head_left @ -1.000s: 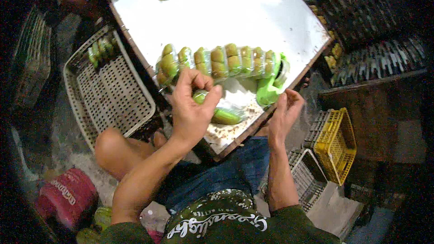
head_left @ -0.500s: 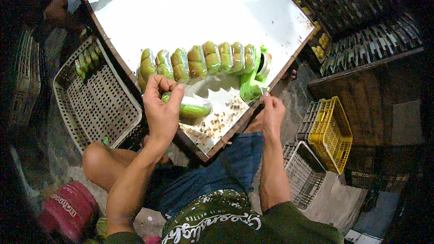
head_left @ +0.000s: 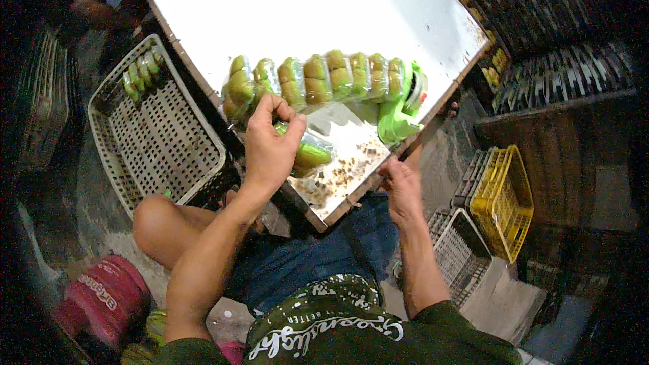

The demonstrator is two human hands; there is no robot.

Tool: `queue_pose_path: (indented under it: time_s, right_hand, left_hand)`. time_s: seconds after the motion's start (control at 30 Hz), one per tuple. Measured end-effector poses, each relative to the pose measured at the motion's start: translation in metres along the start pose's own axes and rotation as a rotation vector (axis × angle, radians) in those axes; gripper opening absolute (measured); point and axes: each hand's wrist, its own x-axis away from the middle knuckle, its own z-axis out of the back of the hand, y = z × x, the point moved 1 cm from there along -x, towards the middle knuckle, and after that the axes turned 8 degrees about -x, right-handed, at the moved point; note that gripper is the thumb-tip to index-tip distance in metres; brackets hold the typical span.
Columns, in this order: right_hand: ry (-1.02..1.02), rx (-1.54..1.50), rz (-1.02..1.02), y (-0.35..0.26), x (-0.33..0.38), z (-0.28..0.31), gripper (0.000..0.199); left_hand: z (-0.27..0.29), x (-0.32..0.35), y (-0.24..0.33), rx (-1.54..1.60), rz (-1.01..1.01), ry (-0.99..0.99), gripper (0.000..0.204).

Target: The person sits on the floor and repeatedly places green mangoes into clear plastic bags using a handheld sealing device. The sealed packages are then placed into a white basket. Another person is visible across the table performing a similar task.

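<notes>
Glossy clear plastic wraps the buns [head_left: 324, 78] on a smooth, shiny metal table [head_left: 351, 7], beside a perforated plastic basket [head_left: 159, 138].

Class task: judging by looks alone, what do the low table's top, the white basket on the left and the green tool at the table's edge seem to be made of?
Table top: probably sheet metal, pale with a dull sheen. White basket: likely moulded plastic, matte, with a regular lattice. Green tool: seemingly glossy, bright plastic.

Dark green top w/ sleeves ending above the elbows, forearms bare. White curly lettering and pale patterned band across the chest. Blue denim shorts, knee bare. Left hand [head_left: 270, 145] and right hand [head_left: 400, 186]: no gloves, rings or watch visible.
</notes>
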Motion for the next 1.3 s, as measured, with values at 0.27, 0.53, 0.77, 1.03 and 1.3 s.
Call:
queue_pose_path:
  time_s: [0.27, 0.53, 0.77, 1.03, 1.3]
  right_hand:
    - [0.149, 0.169, 0.542, -0.065, 0.027, -0.018, 0.013]
    - [0.21, 0.455, 0.749, -0.033, 0.021, 0.038, 0.018]
    - [-0.031, 0.287, 0.179, -0.043, -0.03, 0.054, 0.044]
    - [0.251, 1.339, 0.26, -0.065, -0.076, 0.045, 0.038]
    - [-0.387, -0.03, -0.159, -0.01, -0.007, 0.017, 0.026]
  left_hand:
    - [-0.137, 0.014, 0.022, 0.02, 0.022, -0.114, 0.019]
    - [-0.174, 0.05, 0.033, 0.068, 0.124, -0.271, 0.022]
    - [-0.173, 0.059, 0.007, -0.188, 0.109, -0.441, 0.025]
    - [-0.176, 0.051, -0.001, -0.095, 0.242, -0.404, 0.025]
    - [-0.106, 0.032, 0.06, 0.449, 0.013, -0.173, 0.025]
